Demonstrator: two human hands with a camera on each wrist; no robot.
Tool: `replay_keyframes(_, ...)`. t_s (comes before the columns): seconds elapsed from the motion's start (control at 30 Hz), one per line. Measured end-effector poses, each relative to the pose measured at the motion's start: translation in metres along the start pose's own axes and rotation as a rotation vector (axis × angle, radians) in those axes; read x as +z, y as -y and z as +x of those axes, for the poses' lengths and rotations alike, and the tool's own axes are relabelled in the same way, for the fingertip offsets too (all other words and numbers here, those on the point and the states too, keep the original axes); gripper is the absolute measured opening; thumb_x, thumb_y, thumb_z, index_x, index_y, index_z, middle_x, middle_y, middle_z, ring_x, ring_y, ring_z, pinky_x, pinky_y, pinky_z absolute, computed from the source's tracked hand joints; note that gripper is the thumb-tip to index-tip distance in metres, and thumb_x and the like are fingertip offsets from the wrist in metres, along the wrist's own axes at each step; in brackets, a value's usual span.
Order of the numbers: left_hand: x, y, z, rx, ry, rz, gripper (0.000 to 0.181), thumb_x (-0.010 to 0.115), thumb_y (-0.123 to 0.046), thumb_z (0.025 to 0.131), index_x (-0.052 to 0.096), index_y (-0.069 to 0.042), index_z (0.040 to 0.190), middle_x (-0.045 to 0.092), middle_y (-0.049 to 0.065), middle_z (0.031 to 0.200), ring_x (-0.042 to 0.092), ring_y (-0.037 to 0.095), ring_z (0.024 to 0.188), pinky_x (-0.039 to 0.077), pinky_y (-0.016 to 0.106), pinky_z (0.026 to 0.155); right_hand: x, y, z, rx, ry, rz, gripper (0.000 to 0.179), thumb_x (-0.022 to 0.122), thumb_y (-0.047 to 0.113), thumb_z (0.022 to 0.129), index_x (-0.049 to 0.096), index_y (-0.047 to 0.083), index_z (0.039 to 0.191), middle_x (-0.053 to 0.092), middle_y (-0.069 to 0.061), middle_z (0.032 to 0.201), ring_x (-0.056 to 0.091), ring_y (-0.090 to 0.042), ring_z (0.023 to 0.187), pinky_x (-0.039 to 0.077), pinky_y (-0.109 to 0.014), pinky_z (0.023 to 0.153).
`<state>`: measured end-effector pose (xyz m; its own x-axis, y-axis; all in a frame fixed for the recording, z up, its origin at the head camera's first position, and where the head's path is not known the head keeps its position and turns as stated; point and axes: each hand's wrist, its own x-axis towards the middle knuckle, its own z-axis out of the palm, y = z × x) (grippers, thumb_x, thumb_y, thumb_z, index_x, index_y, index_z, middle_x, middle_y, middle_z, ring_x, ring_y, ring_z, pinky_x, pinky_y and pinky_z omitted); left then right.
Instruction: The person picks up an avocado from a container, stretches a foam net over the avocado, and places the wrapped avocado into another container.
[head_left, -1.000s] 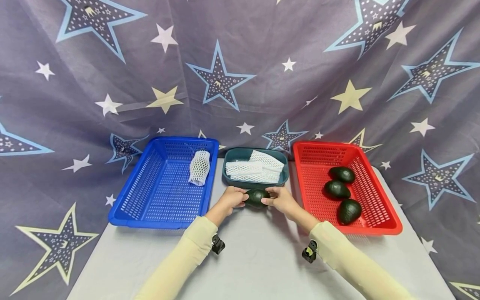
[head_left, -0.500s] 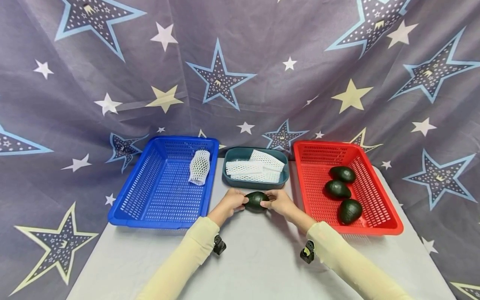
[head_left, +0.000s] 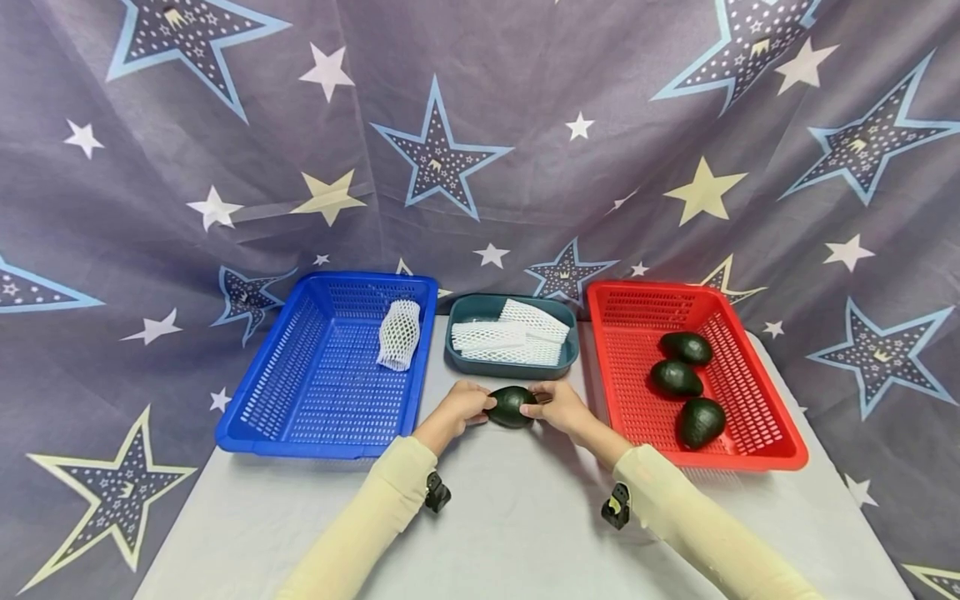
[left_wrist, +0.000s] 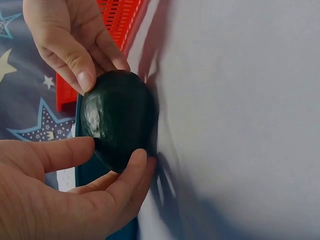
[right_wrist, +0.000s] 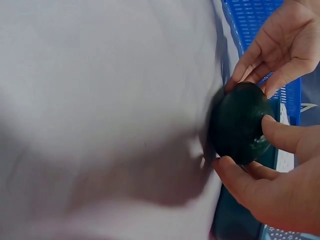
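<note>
Between both hands is a dark green avocado [head_left: 511, 407], close over the white table in front of the teal bin. My left hand [head_left: 460, 407] pinches its narrower left end with thumb and fingers. At the other end, my right hand [head_left: 558, 406] grips it the same way. The left wrist view shows the avocado's [left_wrist: 119, 120] glossy skin with fingertips at both ends. In the right wrist view, the right hand's thumb [right_wrist: 280, 131] lies on the side of the avocado [right_wrist: 240, 122]. White foam net sleeves [head_left: 510, 337] lie in the teal bin [head_left: 472, 308] just beyond.
To the left stands a blue basket [head_left: 322, 417] with one foam-netted item [head_left: 399, 335] inside. A red basket [head_left: 626, 375] on the right holds three avocados [head_left: 675, 379]. Behind them hangs a grey star-patterned cloth [head_left: 480, 125]. The white tabletop [head_left: 517, 525] stretches toward the wearer.
The avocado has shifted slightly toward me, away from the teal bin, with both hands still on it. The baskets and their contents stay as they were.
</note>
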<state>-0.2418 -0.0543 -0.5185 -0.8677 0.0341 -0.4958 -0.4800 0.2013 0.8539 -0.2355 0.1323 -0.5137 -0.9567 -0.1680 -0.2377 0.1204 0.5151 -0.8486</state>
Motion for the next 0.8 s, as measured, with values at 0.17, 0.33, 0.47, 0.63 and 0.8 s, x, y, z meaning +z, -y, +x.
replay_keyframes(0.17, 0.000, 0.000, 0.001, -0.010, 0.003, -0.002, 0.026, 0.061, 0.002, 0.096, 0.061, 0.011, 0.121, 0.062, 0.018, 0.119, 0.058, 0.019, 0.087, 0.058, 0.038, 0.097, -0.012, 0.016, -0.002, -0.100, -0.007, -0.132, 0.044, 0.077, 0.008, 0.089, 0.063, -0.011, 0.126, 0.069, -0.029, 0.119, 0.068, -0.040, 0.109, 0.058, -0.044, 0.095)
replay_keyframes(0.33, -0.001, -0.001, 0.000, -0.016, 0.012, -0.008, 0.029, 0.061, 0.000, 0.097, 0.060, 0.010, 0.124, 0.060, 0.016, 0.118, 0.055, 0.017, 0.083, 0.058, 0.038, 0.097, -0.031, 0.045, 0.007, -0.220, -0.020, -0.195, 0.037, 0.075, 0.007, 0.090, 0.066, -0.010, 0.122, 0.070, -0.029, 0.117, 0.070, -0.039, 0.105, 0.060, -0.043, 0.091)
replay_keyframes(0.47, -0.002, -0.002, -0.001, -0.015, 0.012, -0.011, 0.030, 0.061, -0.001, 0.096, 0.060, 0.010, 0.125, 0.060, 0.013, 0.113, 0.054, 0.016, 0.081, 0.058, 0.039, 0.095, -0.045, 0.065, 0.023, -0.307, -0.050, -0.270, 0.038, 0.074, 0.009, 0.091, 0.065, -0.007, 0.124, 0.069, -0.028, 0.121, 0.070, -0.041, 0.107, 0.058, -0.047, 0.093)
replay_keyframes(0.63, -0.003, -0.003, 0.000, -0.015, 0.011, -0.007, 0.030, 0.061, 0.000, 0.094, 0.060, 0.010, 0.123, 0.060, 0.011, 0.104, 0.054, 0.016, 0.080, 0.060, 0.037, 0.091, -0.052, 0.079, 0.046, -0.408, -0.047, -0.438, 0.044, 0.074, 0.010, 0.092, 0.062, -0.004, 0.131, 0.067, -0.025, 0.128, 0.065, -0.042, 0.115, 0.054, -0.051, 0.099)
replay_keyframes(0.8, -0.002, 0.016, 0.029, -0.003, 0.031, -0.012, 0.029, 0.065, 0.000, 0.091, 0.061, 0.009, 0.119, 0.062, 0.015, 0.102, 0.060, 0.022, 0.083, 0.061, 0.035, 0.085, -0.047, 0.083, 0.066, -0.414, -0.018, -0.585, 0.052, 0.075, 0.014, 0.092, 0.058, 0.000, 0.140, 0.062, -0.020, 0.140, 0.058, -0.038, 0.128, 0.049, -0.051, 0.108)
